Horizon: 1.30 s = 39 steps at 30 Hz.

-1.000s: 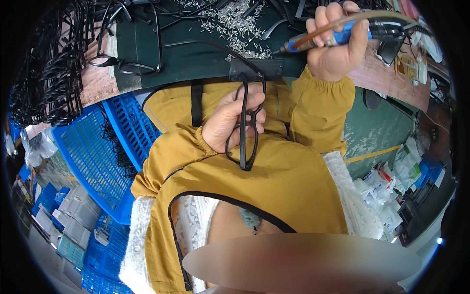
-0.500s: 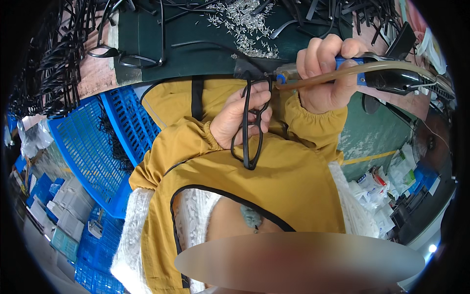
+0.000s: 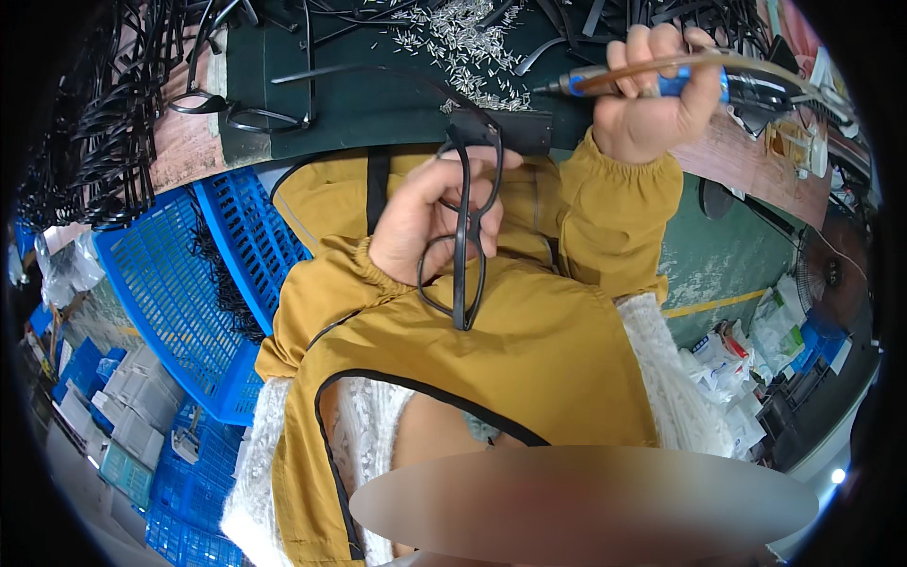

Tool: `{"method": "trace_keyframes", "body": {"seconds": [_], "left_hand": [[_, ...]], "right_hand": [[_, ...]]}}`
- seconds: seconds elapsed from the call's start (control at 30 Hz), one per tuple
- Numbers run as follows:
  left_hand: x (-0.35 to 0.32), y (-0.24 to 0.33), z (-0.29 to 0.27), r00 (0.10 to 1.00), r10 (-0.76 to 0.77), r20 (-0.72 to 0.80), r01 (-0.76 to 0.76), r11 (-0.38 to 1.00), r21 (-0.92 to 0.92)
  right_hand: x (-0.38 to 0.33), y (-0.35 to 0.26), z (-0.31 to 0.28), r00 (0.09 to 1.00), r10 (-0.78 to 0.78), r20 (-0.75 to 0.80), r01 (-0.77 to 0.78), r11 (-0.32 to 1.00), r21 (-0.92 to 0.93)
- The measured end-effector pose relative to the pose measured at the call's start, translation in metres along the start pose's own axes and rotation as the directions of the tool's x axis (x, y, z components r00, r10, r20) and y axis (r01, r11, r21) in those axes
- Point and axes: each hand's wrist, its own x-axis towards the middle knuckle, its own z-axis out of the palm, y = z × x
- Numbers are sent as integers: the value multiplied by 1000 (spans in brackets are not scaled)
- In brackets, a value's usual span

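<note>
My left hand (image 3: 430,213) is closed around a black eyeglass frame (image 3: 461,250) near the table's front edge. One temple of the frame hangs down toward my yellow apron; the other stretches left over the dark green mat. To the right and higher up, my right hand (image 3: 657,104) grips a power screwdriver (image 3: 675,83) with a blue and black body and a brownish hose. Its thin tip points left over the mat, apart from the frame. Just left of that tip lies a heap of tiny silver screws (image 3: 458,47). A small dark block (image 3: 524,132) sits at the mat's edge behind the frame.
Black eyeglass frames (image 3: 90,123) are piled at the far left, with two more (image 3: 269,118) on the mat. Loose black temples (image 3: 652,14) lie at the back right. Blue plastic baskets (image 3: 175,293) stand left of my lap; plastic bags (image 3: 723,364) lie lower right.
My right hand has lifted the screwdriver up and away from the frame's hinge, baring its tip. My left hand has shifted slightly left, turning the frame with it.
</note>
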Motion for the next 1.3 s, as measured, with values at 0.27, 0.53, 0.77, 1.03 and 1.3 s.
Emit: {"method": "trace_keyframes", "body": {"seconds": [0.27, 0.53, 0.77, 1.03, 1.3], "left_hand": [[-5, 35, 8, 910, 408, 80, -415, 879, 234], [19, -12, 30, 386, 842, 377, -661, -32, 750], [7, -25, 2, 560, 740, 374, -578, 26, 816], [7, -26, -14, 547, 638, 542, -607, -143, 782], [6, -21, -15, 579, 631, 517, -599, -102, 795]], "right_hand": [[12, 0, -22, 996, -53, -70, 47, 995, -86], [20, 3, 6, 990, 66, 122, -70, 997, 29], [19, 27, 31, 946, -30, 323, -122, 890, 440], [9, 8, 20, 982, 124, 144, -108, 988, -113], [-1, 15, 33, 985, 159, 71, -141, 968, -207]]}}
